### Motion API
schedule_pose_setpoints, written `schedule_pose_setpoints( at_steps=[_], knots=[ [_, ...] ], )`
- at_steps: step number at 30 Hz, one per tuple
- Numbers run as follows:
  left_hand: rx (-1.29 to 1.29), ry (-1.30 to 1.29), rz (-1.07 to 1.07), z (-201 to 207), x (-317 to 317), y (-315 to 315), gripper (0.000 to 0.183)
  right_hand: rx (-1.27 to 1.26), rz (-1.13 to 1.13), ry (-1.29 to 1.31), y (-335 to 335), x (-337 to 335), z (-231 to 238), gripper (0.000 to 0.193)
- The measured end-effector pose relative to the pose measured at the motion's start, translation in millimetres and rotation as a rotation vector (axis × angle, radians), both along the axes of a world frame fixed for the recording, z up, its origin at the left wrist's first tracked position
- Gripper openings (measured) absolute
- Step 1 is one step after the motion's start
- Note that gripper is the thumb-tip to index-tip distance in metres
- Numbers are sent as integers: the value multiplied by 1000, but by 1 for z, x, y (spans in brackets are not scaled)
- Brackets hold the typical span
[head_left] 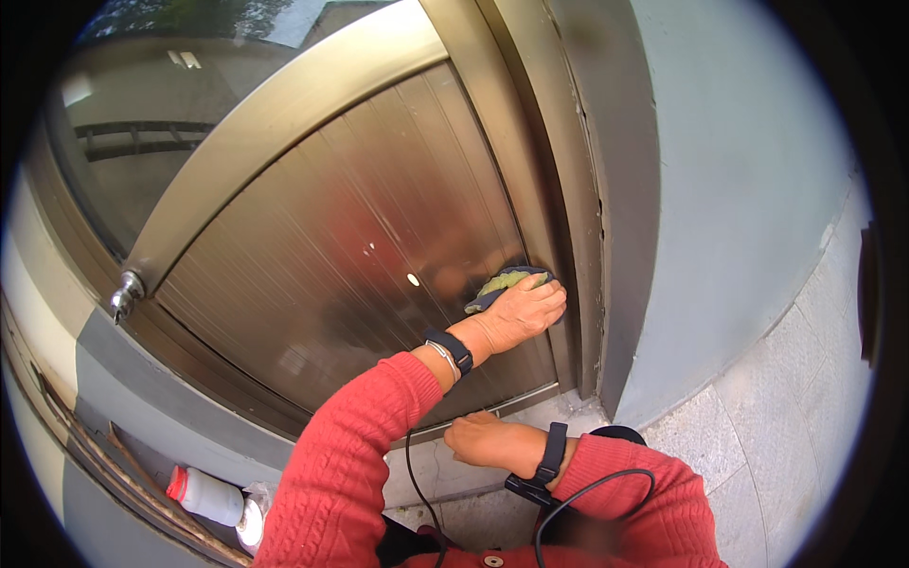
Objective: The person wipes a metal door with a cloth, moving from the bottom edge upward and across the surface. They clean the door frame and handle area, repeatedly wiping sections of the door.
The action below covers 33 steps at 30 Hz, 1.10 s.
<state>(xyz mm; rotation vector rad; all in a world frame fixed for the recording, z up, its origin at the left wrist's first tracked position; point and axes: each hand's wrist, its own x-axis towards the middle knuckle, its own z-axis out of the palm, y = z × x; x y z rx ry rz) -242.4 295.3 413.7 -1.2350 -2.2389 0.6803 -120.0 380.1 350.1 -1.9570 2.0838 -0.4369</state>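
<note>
Red sleeves [346,454] nearest; left grip [523,314] closed on cloth [505,283] against door [312,237], arm outstretched; right grip [485,441] low, curled, tightness and contents unclear.

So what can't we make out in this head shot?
All head view:
Green-and-navy cloth: back hidden against the metal door, part of its front under the left hand.
Right hand: palm turned away, can't tell if it holds anything.
Door's top: cut off by upper edge.
White object beside the red-lidded bottle: partly behind the left sleeve.
</note>
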Motion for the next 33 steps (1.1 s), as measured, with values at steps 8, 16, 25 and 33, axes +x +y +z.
schedule_pose_setpoints(
  at_steps=[8,16,25,33],
  knots=[
    [634,659,-95,189,42,-27,43,-15,34,-32,-2,3,-5,19],
    [313,685,261,212,18,-37,56,-61,60,-125,4,8,-7,16],
    [344,538,90,92,5,-27,31,-125,136,-109,18,10,-10,11],
    [103,252,16,-33,8,-37,32,-92,174,-183,19,9,-17,17]
  ],
)
